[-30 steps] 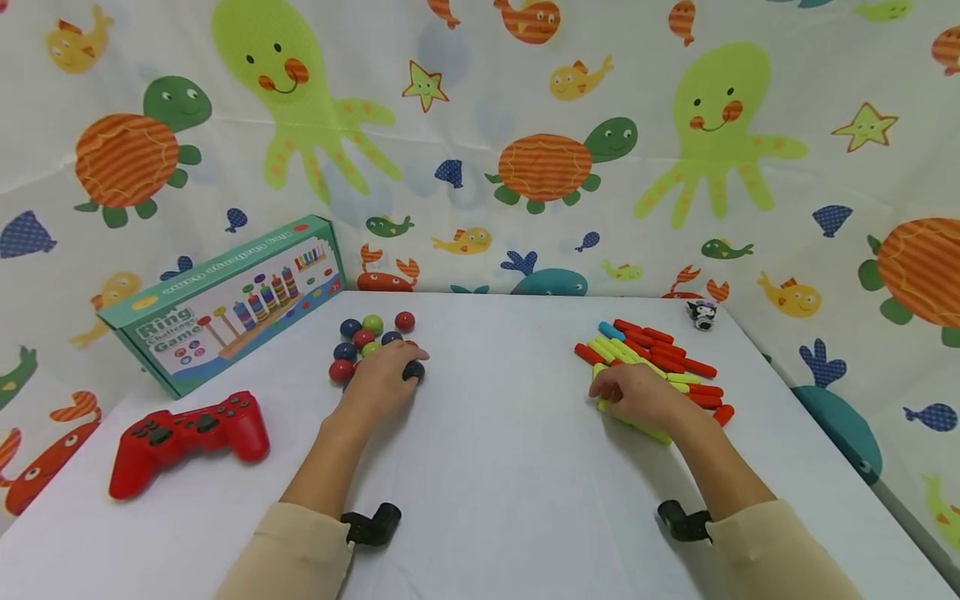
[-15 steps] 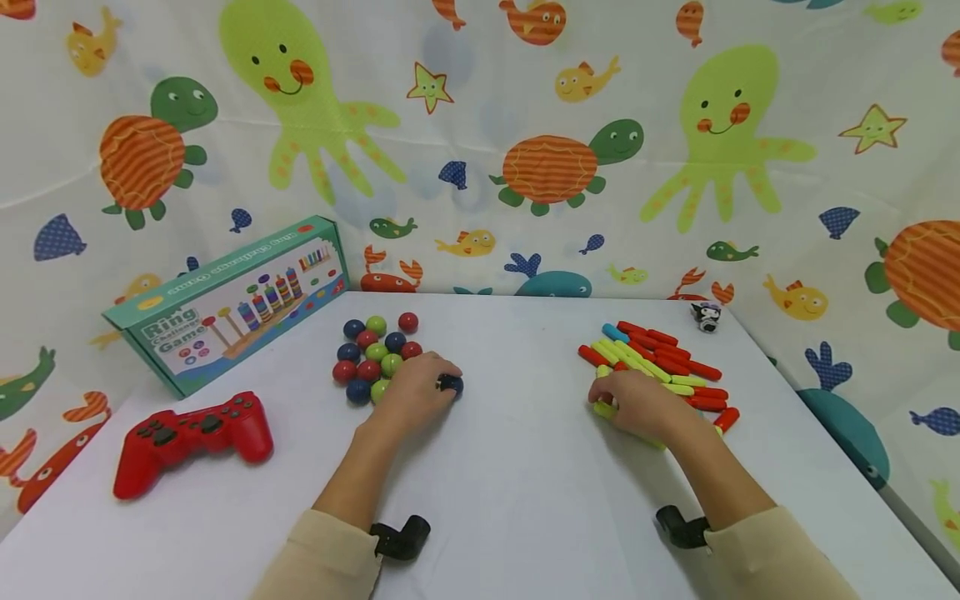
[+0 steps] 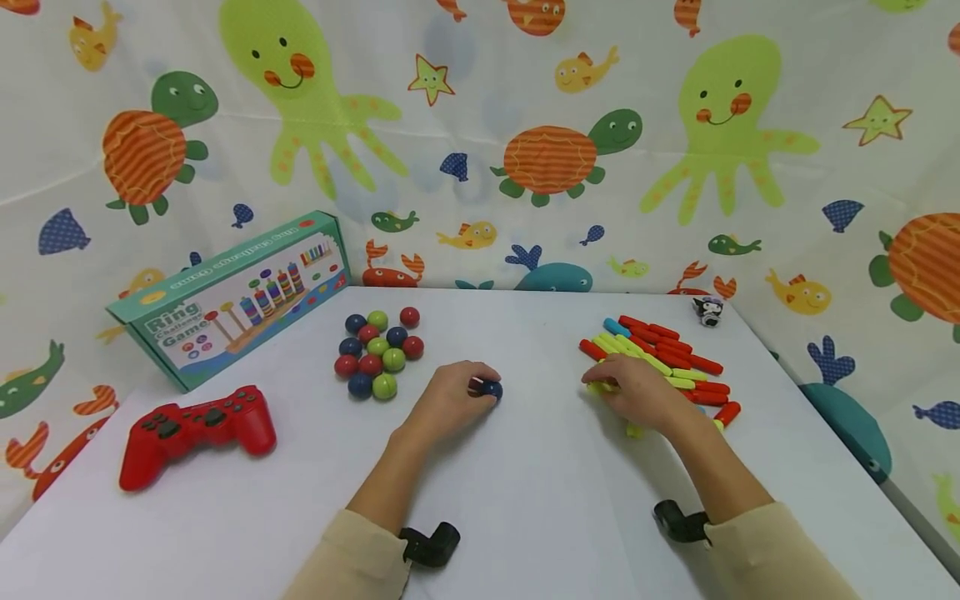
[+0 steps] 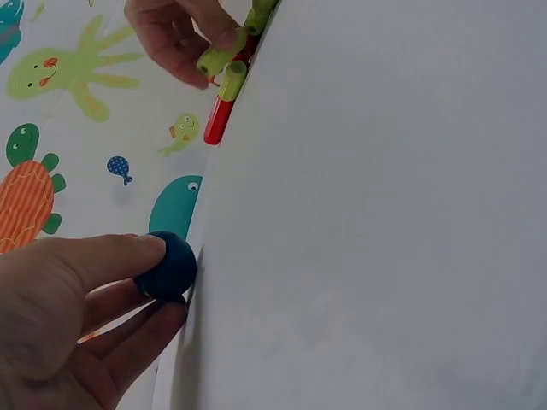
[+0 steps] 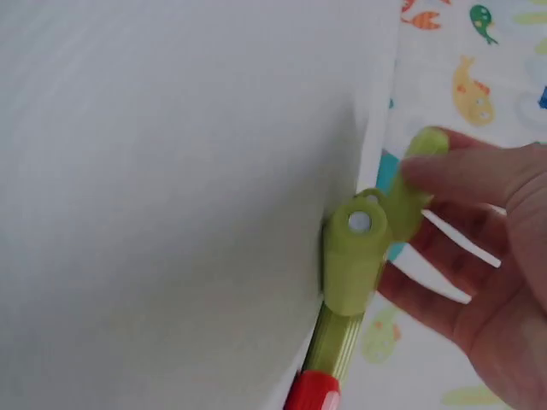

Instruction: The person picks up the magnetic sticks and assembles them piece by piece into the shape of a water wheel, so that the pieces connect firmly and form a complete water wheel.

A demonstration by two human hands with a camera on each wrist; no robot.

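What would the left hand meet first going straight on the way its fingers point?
Probably the right hand, which pinches a yellow-green stick, across bare table; depth is hard to judge.

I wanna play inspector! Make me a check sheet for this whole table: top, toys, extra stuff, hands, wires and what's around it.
Surface: white tabletop, balls on the left, sticks on the right.
Job's things: dark blue ball; yellow-green stick; loose balls in red, green and blue; loose sticks in red, yellow-green and blue.
Clutter: red game controller; Ring Game box; small figurine near the far right corner.
Hands: left hand pinches the dark blue ball; right hand pinches the yellow-green stick.
Cables: nothing seen.
Surroundings: backdrop printed with sea animals.
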